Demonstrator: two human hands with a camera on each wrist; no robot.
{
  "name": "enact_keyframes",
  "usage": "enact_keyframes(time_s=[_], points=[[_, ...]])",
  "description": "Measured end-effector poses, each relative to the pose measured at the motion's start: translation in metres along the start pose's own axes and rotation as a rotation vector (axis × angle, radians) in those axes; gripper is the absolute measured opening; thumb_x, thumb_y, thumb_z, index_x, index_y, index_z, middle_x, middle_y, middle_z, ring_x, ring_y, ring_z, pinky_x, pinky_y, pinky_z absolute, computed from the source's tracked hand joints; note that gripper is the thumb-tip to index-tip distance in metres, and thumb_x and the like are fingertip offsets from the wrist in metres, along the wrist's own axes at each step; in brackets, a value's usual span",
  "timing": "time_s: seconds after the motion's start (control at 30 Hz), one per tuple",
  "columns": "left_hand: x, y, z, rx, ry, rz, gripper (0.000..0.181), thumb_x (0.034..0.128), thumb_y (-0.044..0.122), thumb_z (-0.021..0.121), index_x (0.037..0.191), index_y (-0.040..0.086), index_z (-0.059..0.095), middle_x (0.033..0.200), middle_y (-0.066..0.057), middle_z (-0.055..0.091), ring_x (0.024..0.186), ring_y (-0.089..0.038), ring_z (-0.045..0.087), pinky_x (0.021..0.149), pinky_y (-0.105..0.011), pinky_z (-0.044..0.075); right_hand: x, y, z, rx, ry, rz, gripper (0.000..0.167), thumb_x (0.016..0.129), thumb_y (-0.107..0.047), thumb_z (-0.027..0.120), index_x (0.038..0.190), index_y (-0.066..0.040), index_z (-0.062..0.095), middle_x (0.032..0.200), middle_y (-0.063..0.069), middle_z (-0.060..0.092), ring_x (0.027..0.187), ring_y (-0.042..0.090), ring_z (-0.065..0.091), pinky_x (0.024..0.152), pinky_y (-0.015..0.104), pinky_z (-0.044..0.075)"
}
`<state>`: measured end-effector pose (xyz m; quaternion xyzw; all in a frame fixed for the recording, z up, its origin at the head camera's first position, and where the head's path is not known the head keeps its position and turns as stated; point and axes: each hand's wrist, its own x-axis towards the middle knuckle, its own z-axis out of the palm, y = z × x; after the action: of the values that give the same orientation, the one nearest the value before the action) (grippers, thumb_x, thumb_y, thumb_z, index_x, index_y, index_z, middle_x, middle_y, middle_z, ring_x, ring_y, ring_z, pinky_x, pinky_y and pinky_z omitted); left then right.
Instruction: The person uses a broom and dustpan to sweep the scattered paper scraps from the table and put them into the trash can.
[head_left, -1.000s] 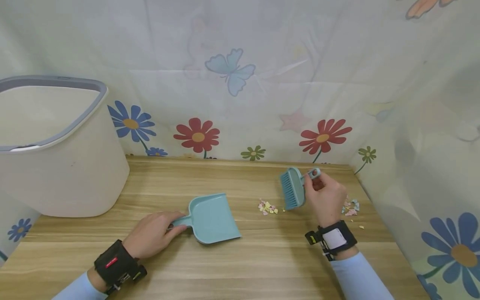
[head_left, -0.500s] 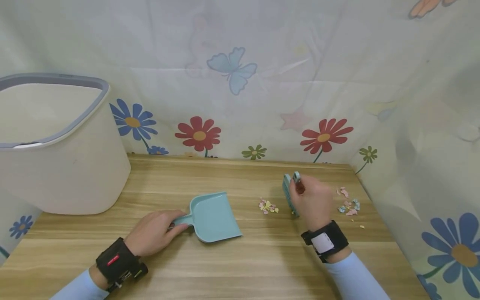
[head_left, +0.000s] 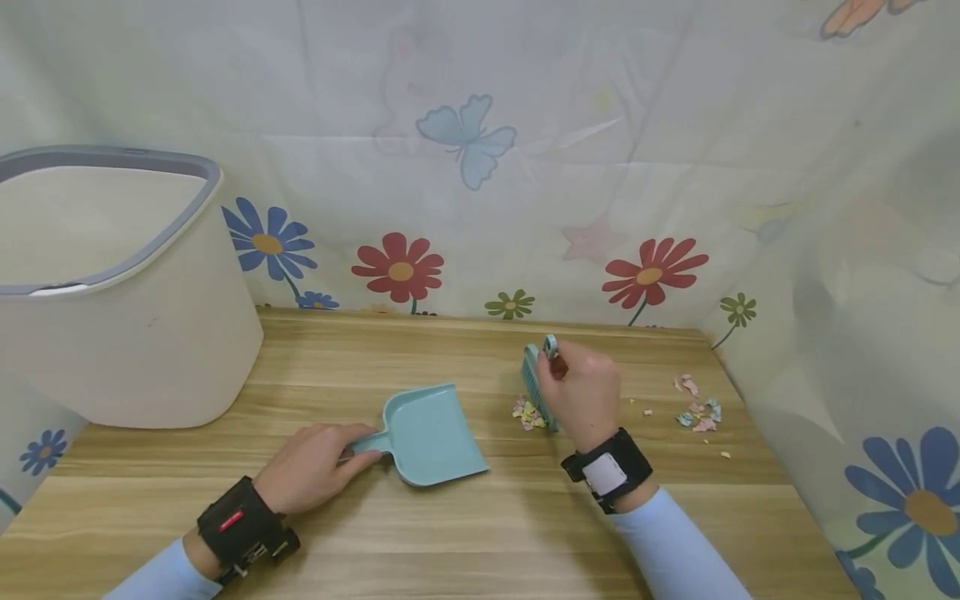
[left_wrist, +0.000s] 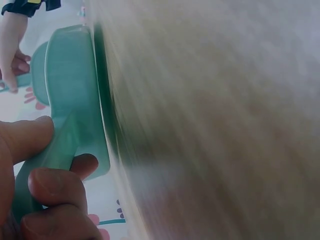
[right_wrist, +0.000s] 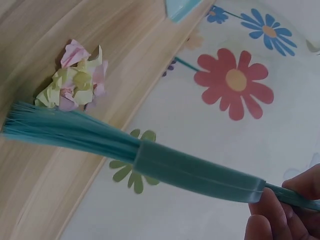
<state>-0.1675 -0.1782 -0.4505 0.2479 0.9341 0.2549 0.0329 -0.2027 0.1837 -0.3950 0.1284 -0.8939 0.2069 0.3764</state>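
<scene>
My left hand (head_left: 311, 468) grips the handle of a blue-green dustpan (head_left: 433, 435), which lies on the wooden table with its wide edge facing right. My right hand (head_left: 587, 392) holds a small brush (head_left: 534, 383) of the same colour by its handle, bristles down on the table. Against the bristles' left side sits a small heap of pink and yellow paper scraps (head_left: 527, 412); in the right wrist view the scraps (right_wrist: 75, 80) touch the bristles (right_wrist: 65, 127). The left wrist view shows thumb and fingers curled round the dustpan handle (left_wrist: 55, 145).
A large white bin (head_left: 150, 333) with a grey rim stands at the left on the table (head_left: 420, 542). More pink and blue scraps (head_left: 701, 414) lie near the right edge, with a few stray bits between. A flower-printed curtain (head_left: 480, 200) hangs behind.
The right hand has turned the brush upright and moved it left, up against the pink and yellow scraps, which are bunched closer. The left hand and dustpan have stayed nearly still.
</scene>
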Motion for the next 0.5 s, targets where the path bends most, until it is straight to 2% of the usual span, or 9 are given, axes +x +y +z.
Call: enact_keyframes(time_s=[0.37,0.5], points=[[-0.001,0.006,0.001,-0.051,-0.007,0.003,0.034,0.0992,0.039,0.07,0.124,0.015,0.075,0.08,0.013,0.064,0.053,0.002,0.04,0.051,-0.02,0.034,-0.006,-0.034,0.008,0.121,-0.022,0.029,0.012,0.089,-0.01,0.078,0.079,-0.004,0.075,0.064,0.005,0.072,0.052,0.011,0.064,0.048,0.023,0.047],[-0.002,0.006,0.002,-0.054,-0.006,0.002,0.036,0.0993,0.038,0.07,0.125,0.013,0.074,0.081,0.012,0.064,0.053,0.002,0.04,0.051,-0.02,0.034,-0.005,-0.043,0.006,0.244,-0.028,0.08,0.008,0.088,-0.01,0.079,0.084,-0.003,0.078,0.065,0.005,0.071,0.053,0.009,0.063,0.05,0.019,0.047]])
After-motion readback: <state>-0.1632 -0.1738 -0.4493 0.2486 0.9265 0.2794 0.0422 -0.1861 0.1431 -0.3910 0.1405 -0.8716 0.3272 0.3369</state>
